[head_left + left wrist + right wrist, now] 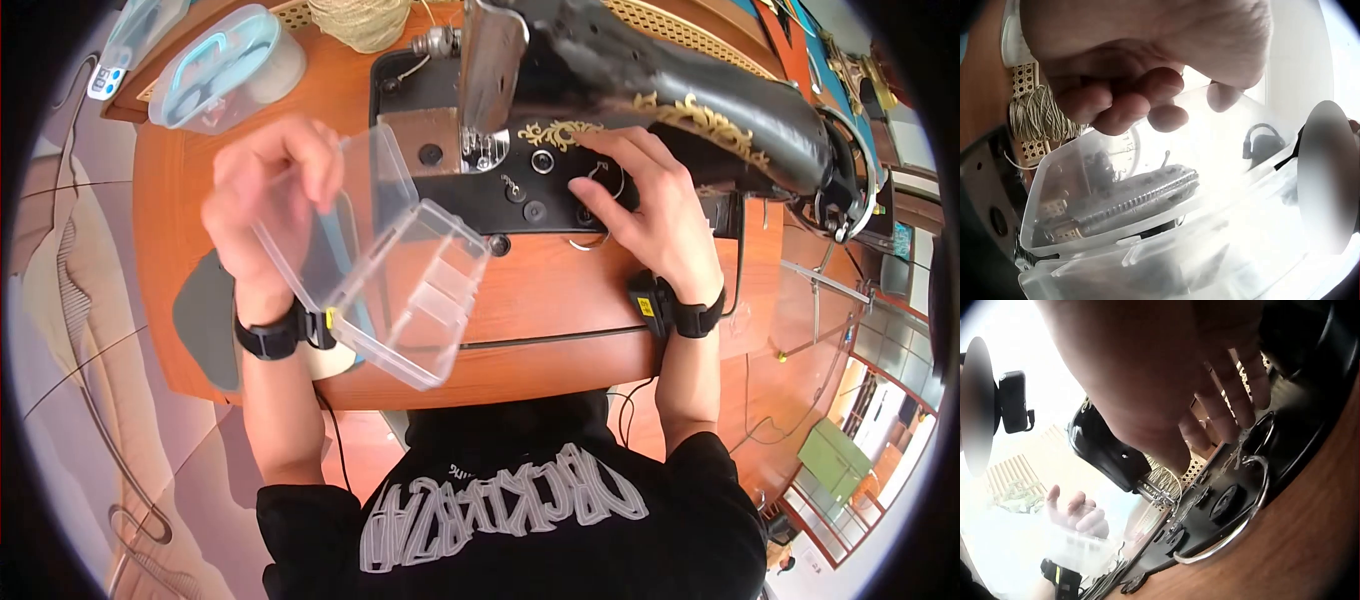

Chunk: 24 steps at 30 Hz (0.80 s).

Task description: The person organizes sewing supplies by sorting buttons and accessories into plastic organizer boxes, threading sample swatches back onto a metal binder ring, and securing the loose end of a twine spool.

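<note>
Head view: the desk (560, 365) has its front edge close to the person's shirt (510, 500), and a strip of wood with a long seam lies between that edge and the black sewing machine (650, 75). Left of the machine, the left hand (265, 200) has its fingers bent over the raised lid of a clear divided box (425, 300), which hangs open and tilted over the wood. The right hand (650, 195) is at the machine's base, fingers loosely bent and thumb apart, beside small round discs (534, 211); whether it touches any, I cannot tell. Behind the machine's left end sits a twine ball (360, 20); farther left, a lidded container (230, 75). Tiled floor shows right of the machine.

Left wrist view: curled fingertips and the thumb meet at the lid's rim, and the box spreads across the space beside the machine; glare hides its far side.

Right wrist view: the fingers are spread slightly above the machine's base, near a shiny metal ring (1244, 531) that reaches past the base's edge over the wood. Beyond the needle end, the box is blurred.
</note>
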Each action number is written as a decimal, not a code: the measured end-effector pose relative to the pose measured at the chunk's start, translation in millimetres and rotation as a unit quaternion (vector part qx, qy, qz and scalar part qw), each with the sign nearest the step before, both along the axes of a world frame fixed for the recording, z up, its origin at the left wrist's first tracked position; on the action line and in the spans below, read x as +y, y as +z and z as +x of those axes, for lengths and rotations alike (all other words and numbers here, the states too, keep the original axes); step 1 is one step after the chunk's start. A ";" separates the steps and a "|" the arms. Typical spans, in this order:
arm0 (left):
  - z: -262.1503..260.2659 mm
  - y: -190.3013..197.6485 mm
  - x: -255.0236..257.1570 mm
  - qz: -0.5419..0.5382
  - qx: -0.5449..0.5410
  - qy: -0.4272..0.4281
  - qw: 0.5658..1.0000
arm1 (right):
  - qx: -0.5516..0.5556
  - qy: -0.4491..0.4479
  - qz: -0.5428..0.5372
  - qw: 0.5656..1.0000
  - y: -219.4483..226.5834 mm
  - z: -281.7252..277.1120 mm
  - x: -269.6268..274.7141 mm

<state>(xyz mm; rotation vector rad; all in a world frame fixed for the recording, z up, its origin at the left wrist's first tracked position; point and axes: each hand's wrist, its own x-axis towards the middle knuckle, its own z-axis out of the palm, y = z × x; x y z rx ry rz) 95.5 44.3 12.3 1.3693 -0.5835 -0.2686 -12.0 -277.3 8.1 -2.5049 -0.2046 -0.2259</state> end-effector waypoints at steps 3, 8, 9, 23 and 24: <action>2.0 6.4 0.5 -0.032 0.028 0.021 0.999 | 0.031 0.024 -0.036 0.999 5.8 -6.9 6.9; 4.3 6.8 0.3 0.008 0.031 -0.006 0.999 | 0.027 0.060 -0.060 0.996 1.2 -11.2 7.3; 5.6 6.5 1.2 0.011 0.038 -0.023 0.999 | 0.033 0.057 -0.044 0.997 0.2 -11.2 7.0; 24.9 2.4 22.6 0.016 0.061 -0.079 0.995 | 0.101 0.070 -0.001 0.992 5.0 -9.1 0.7; 24.7 2.8 22.8 0.028 0.065 -0.078 0.994 | 0.103 0.070 0.016 0.992 5.9 -9.1 2.2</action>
